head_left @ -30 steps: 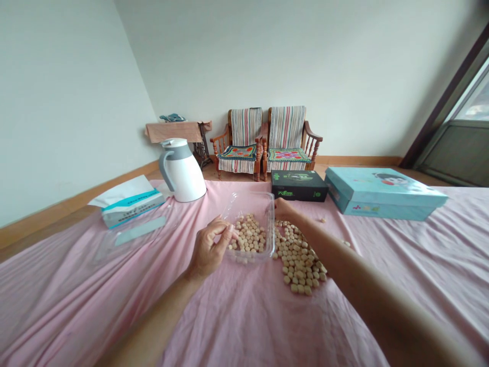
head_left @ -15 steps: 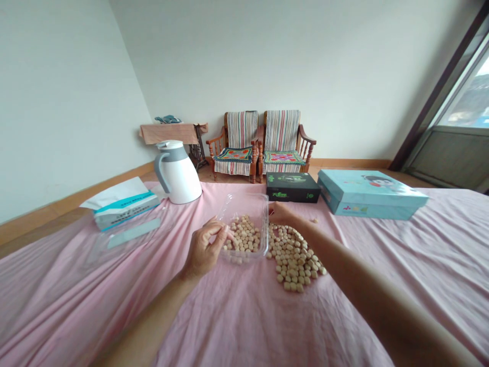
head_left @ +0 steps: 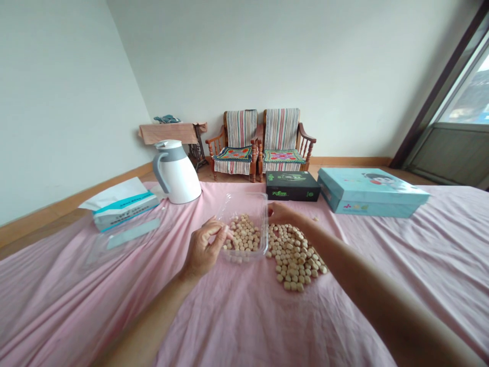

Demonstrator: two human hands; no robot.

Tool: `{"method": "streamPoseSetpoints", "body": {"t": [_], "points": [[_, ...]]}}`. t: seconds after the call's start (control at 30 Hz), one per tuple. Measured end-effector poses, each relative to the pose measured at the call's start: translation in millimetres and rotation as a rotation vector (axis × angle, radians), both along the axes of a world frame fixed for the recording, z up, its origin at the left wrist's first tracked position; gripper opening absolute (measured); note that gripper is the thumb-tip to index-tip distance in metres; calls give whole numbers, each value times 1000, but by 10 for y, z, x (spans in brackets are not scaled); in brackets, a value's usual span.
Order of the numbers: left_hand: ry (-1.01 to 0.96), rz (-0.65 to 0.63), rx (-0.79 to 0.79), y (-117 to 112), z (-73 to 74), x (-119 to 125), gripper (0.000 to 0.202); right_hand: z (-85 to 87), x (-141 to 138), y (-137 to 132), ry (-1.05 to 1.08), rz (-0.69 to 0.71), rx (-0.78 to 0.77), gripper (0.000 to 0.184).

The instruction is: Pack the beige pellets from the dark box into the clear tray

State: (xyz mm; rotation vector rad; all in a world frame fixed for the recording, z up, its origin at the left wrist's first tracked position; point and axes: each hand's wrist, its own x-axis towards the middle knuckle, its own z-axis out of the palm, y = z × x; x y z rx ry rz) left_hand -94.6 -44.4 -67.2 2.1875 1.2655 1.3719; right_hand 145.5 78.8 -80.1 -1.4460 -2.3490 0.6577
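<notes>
A clear plastic tray (head_left: 244, 204) sits on a pink sheet (head_left: 244, 316), holding a layer of small round beige pellets (head_left: 244, 237). To its right lies a loose pile of the same pellets (head_left: 294, 260). My left hand (head_left: 202, 250) is at the tray's near left side, fingers bunched, with the tips over the pellets. I cannot tell whether it holds one. My right hand (head_left: 282, 214) rests against the tray's far right corner, just above the pile, its fingers hidden.
Behind the tray stand a white insulated jug (head_left: 178, 173) and a tissue box (head_left: 126, 211) on the left, then a black box (head_left: 292, 186) and a large light blue box (head_left: 370, 193) on the right. Two wooden armchairs (head_left: 260, 145) stand against the far wall.
The whole view has swung slightly, so the room sits a little further left. My left fingertips have dropped closer to the tray, and my right hand stays at its corner.
</notes>
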Motion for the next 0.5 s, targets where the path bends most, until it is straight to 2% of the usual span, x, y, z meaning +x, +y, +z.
{"method": "streamPoseSetpoints", "body": {"t": [0.1,0.23,0.33,0.4,0.5], "points": [[10,0,4,9,-12,-13,34,81,84,-109,-53,81,-26,17],[23,2,6,18,-35,-29,33,135,243,-243,-110,138,20,14],[16,-4,10,19,-36,-22,33,148,396,-275,-84,77,70,13],[14,-6,8,16,-28,-11,34,184,470,-276,-24,-18,116,11],[23,-3,-1,8,-14,-3,36,300,459,-286,198,-110,185,8]]}}
